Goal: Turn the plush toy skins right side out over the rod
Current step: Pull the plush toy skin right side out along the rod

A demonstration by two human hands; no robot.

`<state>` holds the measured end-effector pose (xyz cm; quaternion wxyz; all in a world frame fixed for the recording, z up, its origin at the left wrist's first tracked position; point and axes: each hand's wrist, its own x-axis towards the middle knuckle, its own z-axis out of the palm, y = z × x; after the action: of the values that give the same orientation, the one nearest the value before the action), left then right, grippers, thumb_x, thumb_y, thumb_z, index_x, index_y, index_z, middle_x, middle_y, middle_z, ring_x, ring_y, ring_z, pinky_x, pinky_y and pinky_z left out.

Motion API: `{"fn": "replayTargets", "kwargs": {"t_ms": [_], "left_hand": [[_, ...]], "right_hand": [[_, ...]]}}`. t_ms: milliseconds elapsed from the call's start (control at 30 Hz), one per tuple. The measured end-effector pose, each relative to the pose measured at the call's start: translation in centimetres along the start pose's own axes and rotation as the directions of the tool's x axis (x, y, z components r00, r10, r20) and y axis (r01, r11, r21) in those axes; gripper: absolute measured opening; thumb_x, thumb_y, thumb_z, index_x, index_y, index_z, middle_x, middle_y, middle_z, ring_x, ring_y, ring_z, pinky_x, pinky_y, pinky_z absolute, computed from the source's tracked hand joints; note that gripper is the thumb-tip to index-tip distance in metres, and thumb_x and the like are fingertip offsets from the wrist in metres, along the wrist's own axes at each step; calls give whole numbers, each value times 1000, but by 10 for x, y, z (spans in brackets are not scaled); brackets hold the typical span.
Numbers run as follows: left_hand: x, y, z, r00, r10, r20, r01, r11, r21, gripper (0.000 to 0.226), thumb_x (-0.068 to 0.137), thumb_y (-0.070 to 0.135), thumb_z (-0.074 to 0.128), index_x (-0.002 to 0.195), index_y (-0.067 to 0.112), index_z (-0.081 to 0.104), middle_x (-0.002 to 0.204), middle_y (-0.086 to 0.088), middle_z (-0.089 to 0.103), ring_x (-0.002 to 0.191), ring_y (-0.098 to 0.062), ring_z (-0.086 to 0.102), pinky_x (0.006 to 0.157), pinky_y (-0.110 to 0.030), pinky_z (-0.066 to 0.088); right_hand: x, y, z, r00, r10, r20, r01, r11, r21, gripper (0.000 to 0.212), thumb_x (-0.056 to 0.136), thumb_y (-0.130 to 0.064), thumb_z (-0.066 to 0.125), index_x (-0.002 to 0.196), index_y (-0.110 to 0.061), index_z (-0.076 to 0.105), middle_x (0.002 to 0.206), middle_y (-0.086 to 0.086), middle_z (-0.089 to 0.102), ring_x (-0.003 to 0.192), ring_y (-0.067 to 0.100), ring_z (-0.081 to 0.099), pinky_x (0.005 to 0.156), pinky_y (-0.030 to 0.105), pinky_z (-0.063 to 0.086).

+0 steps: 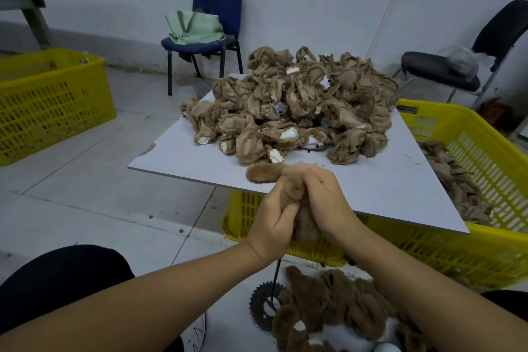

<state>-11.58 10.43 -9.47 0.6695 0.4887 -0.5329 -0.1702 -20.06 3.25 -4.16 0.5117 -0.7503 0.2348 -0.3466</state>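
Note:
A brown furry plush skin (264, 173) sits over the top of a thin dark rod (276, 271); the rod stands on a toothed metal disc (261, 307) on the floor. My left hand (274, 224) and my right hand (324, 198) both grip the skin from either side, fingers curled round it. One furry limb sticks out to the left above my hands. A big heap of inside-out tan skins (297, 106) lies on the white board (200, 163) just beyond. Furry right-side-out skins (331, 308) lie on the floor below my right forearm.
The board rests on a yellow crate (320, 246). Another yellow crate (468, 157) with tan skins stands at right, a third (51, 103) at far left. A blue chair (211, 37) with a green bag and a black chair (445, 68) stand by the wall.

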Motion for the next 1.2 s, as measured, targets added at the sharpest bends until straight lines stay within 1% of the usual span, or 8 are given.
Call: {"fn": "replayTargets", "kwargs": {"t_ms": [167,300,567,700,767,933,1100,1200], "left_hand": [[-3,-12,-3,991,-130,5,129,987,95,52,93,28,39,133,61,47,131,19,61,130,-9,54,108,-30,46],[5,-2,-2,998,-48,-40,58,957,284,15,96,37,42,104,29,51,89,1,58,82,-21,60,68,-53,51],[20,19,-2,995,-81,-55,94,942,322,39,98,50,33,113,24,58,100,3,68,96,-12,65,81,-42,55],[14,14,-8,961,-275,34,226,848,480,58,87,63,26,92,19,63,78,-3,68,74,-16,66,67,-48,54],[15,17,-9,970,-241,0,201,809,552,52,85,64,25,78,25,58,70,1,63,66,-13,61,60,-44,51],[28,33,-3,987,-121,-109,162,792,588,49,88,57,32,69,20,59,62,2,61,61,-11,58,53,-35,45],[48,40,0,954,-280,-105,298,871,390,67,78,66,30,68,5,54,57,-13,53,58,-29,54,54,-45,43],[43,32,-3,935,-351,-48,339,846,411,57,75,68,32,66,15,51,55,1,51,56,-18,52,53,-38,40]], "right_hand": [[-3,13,2,995,99,27,-96,988,-121,51,109,-25,34,64,-25,57,56,-17,62,55,-5,56,52,11,40],[-2,3,-6,995,97,-19,-99,988,-119,53,108,-27,36,61,-20,56,54,-10,60,52,0,54,53,16,41],[3,-14,-7,994,100,-53,-109,974,-197,54,108,-33,35,74,-9,70,69,8,70,69,21,68,65,36,54],[-4,-3,-1,961,276,-16,-270,926,-265,54,109,-35,33,81,-4,68,79,14,70,75,25,68,76,44,56],[-2,-3,-3,959,284,-5,-275,922,-272,52,109,-33,34,82,-3,67,81,15,70,78,27,66,80,48,55],[-4,-13,-5,975,209,-79,-222,945,-239,53,107,-31,38,69,-7,66,67,11,67,65,23,63,67,43,52],[10,-23,-10,976,152,-155,-186,954,-236,51,105,-31,42,63,-10,63,57,5,61,56,19,57,58,37,46],[5,-12,-4,963,243,-118,-265,937,-227,49,105,-32,41,68,-8,63,65,11,66,65,27,66,64,43,54]]}}
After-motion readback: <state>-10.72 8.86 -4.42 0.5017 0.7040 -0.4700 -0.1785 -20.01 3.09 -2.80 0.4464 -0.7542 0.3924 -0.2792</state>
